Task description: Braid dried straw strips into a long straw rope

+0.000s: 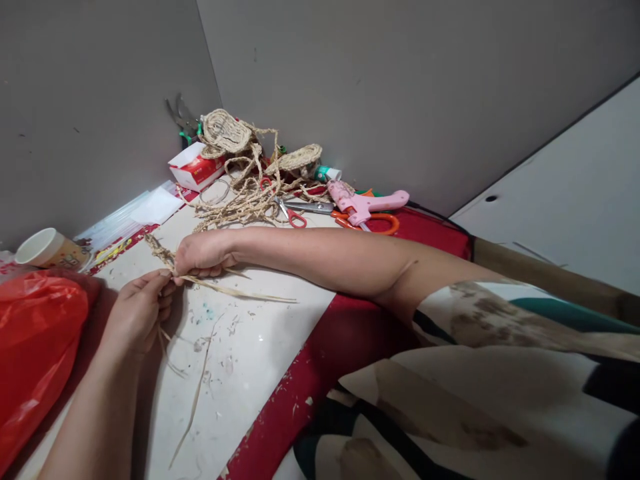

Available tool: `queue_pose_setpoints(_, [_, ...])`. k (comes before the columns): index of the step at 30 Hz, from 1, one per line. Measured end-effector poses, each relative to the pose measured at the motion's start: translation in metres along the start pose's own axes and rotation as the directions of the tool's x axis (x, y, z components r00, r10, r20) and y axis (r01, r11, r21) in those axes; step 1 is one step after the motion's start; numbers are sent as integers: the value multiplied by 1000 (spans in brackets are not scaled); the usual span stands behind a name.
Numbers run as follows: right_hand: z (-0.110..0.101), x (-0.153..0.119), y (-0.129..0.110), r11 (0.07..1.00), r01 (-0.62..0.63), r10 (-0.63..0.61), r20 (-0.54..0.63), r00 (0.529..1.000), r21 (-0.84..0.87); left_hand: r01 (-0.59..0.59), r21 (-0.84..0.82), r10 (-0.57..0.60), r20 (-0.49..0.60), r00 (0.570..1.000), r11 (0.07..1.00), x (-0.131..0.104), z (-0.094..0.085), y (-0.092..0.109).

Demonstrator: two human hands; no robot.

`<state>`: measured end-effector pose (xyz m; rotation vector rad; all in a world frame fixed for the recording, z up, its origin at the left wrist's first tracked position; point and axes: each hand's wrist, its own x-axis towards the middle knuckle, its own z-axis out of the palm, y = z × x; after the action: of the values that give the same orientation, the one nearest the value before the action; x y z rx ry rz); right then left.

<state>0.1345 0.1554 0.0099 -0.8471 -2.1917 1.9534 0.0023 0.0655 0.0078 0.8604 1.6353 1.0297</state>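
Observation:
A straw braid (159, 249) runs up and left from between my hands. My left hand (141, 308) pinches the straw at the braid's lower end. Touching it, my right hand (204, 255) is closed round the same straw, its fingertips partly hidden. Loose straw strands (245, 292) stick out to the right beneath my right hand, and others hang below my left hand. One thin separate strand (197, 393) lies on the white board (240, 373).
Behind my right arm are braided cord (240, 203), red-handled scissors (296, 219), a pink glue gun (367, 202) and a red-white box (197, 168). To the left are a paper cup (50, 250) and a red plastic bag (37, 347).

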Motion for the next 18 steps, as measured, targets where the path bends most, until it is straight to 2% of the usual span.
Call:
queue_pose_setpoints(4, [2,-8,-4,956,22,-46,-74,996,-292,-62,62,64,-39,997,996,0,-2,-5])
queue_pose_setpoints(7, [2,-8,-4,917,69,-120,-107,987,-392,-92,25,93,-69,993,995,4,-1,-10])
queue_pose_setpoints(10, [-2,-8,-4,867,99,-164,-92,982,-489,-120,-21,117,-111,987,993,8,4,-14])
queue_pose_setpoints(13, [-8,-14,-9,765,84,-165,-69,984,-638,-154,-18,148,-194,970,988,6,10,-20])
queue_pose_setpoints(16, [-6,-24,-18,641,15,-170,-123,978,-767,-178,-7,171,-237,956,984,6,16,-27])
queue_pose_setpoints(18, [4,-31,-28,554,-2,-284,-191,940,-832,-188,-5,181,-249,952,982,8,18,-30])
